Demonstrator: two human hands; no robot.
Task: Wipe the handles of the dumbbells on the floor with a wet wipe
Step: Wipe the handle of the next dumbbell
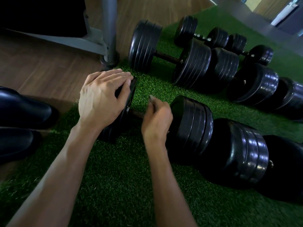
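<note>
Two shiny black shoes (21, 110) stand at the far left, by the green grass mat (114, 177). Next, the left hand (101, 97) lies on the nearest dumbbell's (191, 125) left weight plates (129, 95), fingers straight, thumb down the side. The right hand (156, 118) is curled round its dark handle (136, 113), with a small grey bit of wet wipe (151, 97) poking out (it is blurry). More dumbbells (168, 54) lie on the grass farther right.
</note>
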